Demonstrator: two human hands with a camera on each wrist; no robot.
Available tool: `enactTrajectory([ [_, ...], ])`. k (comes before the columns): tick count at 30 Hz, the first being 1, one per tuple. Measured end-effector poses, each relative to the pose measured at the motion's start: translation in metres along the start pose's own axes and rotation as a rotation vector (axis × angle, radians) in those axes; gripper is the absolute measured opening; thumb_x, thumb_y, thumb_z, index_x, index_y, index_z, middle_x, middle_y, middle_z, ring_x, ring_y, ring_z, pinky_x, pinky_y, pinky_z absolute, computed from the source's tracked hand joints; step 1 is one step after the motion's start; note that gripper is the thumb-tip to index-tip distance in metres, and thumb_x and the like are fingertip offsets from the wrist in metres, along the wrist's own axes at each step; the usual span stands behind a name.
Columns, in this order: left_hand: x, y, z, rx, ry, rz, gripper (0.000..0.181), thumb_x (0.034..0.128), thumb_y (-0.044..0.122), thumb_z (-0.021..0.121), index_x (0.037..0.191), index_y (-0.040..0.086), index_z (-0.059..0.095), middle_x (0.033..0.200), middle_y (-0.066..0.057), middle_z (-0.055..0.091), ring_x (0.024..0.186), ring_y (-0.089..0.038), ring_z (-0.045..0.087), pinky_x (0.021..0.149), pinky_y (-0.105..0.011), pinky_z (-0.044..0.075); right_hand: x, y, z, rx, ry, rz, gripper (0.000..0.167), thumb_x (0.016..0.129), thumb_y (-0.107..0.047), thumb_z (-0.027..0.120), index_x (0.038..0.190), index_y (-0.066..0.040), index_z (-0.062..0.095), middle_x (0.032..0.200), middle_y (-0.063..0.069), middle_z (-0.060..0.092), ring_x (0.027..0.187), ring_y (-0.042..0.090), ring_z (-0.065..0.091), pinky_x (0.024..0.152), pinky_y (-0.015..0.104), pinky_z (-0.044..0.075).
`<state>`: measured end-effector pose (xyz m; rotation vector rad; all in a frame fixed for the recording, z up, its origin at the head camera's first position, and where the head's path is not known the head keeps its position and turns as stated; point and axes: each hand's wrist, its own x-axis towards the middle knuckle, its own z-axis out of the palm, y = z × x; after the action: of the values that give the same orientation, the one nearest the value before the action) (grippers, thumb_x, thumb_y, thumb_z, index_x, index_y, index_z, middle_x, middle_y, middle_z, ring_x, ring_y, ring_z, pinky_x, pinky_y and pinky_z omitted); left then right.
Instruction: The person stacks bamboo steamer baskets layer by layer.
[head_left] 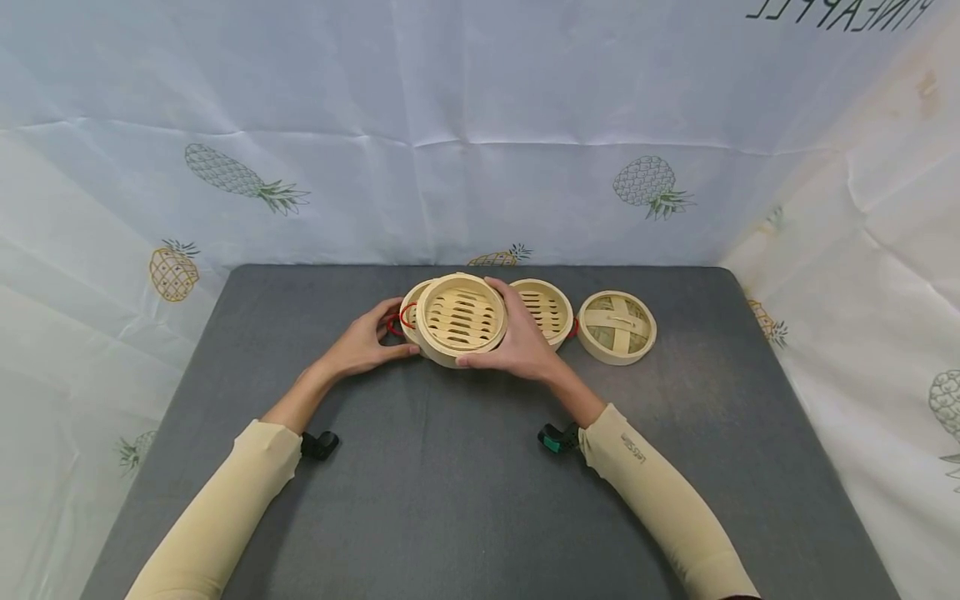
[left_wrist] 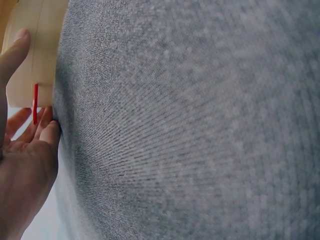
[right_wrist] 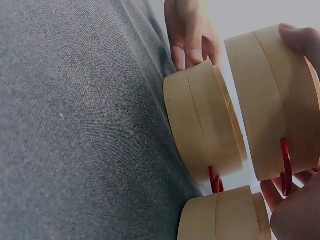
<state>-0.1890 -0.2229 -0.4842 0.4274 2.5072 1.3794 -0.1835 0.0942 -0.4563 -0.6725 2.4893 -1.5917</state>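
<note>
My right hand (head_left: 525,342) grips a round bamboo steamer basket (head_left: 461,317) with a slatted base, its thumb and fingers on opposite sides. In the right wrist view this raised basket (right_wrist: 270,100) hangs apart from a second steamer basket (right_wrist: 200,120) standing on the table. That lower basket (head_left: 408,307), mostly hidden in the head view, is held by my left hand (head_left: 363,342). In the left wrist view, the left thumb (left_wrist: 19,50) lies on the basket's wall near a red loop (left_wrist: 35,102), with fingers at its far side.
Right of the hands stands another slatted basket (head_left: 551,308), partly behind the right hand. Beside it a woven steamer lid (head_left: 617,327) with crossed strips tops a round form. The dark grey table (head_left: 450,500) ends at a pineapple-print curtain (head_left: 420,200).
</note>
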Motion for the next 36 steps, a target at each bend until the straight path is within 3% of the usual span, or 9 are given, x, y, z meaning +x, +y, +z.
enactTrajectory([
  [4,0.000,0.000,0.000,0.002,0.002,-0.002,0.094,0.0941,0.023,0.088,0.168,0.006,0.033,0.170,-0.020,0.043,0.159,-0.037,0.045,0.131,-0.052,0.040,0.002,-0.001,0.001,0.012,-0.006,-0.002,0.129,0.069,-0.056,0.101,0.171,-0.029,0.026,0.164,0.009,0.042,0.147,0.028,0.049,0.123,0.058,0.042],
  [6,-0.001,0.000,-0.001,0.007,0.003,-0.005,0.095,0.0940,0.023,0.088,0.169,0.005,0.033,0.170,-0.020,0.043,0.159,-0.037,0.045,0.131,-0.052,0.041,0.003,-0.001,0.001,0.018,-0.006,-0.004,0.129,0.070,-0.053,0.101,0.171,-0.026,0.027,0.164,0.010,0.042,0.147,0.029,0.049,0.123,0.058,0.042],
  [11,-0.001,0.000,-0.001,0.023,0.006,-0.007,0.095,0.0936,0.024,0.089,0.168,0.005,0.033,0.169,-0.020,0.044,0.158,-0.037,0.046,0.129,-0.051,0.042,0.008,-0.002,0.003,0.007,0.000,-0.011,0.135,0.067,-0.066,0.098,0.171,-0.018,0.027,0.165,0.013,0.042,0.147,0.031,0.049,0.123,0.059,0.042],
  [25,-0.002,0.000,-0.001,0.009,0.006,0.002,0.095,0.0942,0.024,0.088,0.169,0.005,0.032,0.169,-0.020,0.044,0.158,-0.038,0.047,0.128,-0.051,0.045,0.023,-0.004,0.007,-0.051,-0.012,-0.007,0.139,0.062,-0.086,0.089,0.171,-0.025,0.027,0.166,0.012,0.043,0.149,0.031,0.049,0.123,0.060,0.042],
  [36,-0.001,-0.001,0.000,0.023,0.008,0.009,0.094,0.0933,0.029,0.089,0.167,0.008,0.036,0.168,-0.018,0.047,0.156,-0.037,0.049,0.126,-0.052,0.046,0.030,-0.001,0.006,-0.046,-0.028,0.005,0.134,0.067,-0.073,0.094,0.171,-0.025,0.027,0.166,0.012,0.042,0.147,0.031,0.051,0.122,0.059,0.045],
])
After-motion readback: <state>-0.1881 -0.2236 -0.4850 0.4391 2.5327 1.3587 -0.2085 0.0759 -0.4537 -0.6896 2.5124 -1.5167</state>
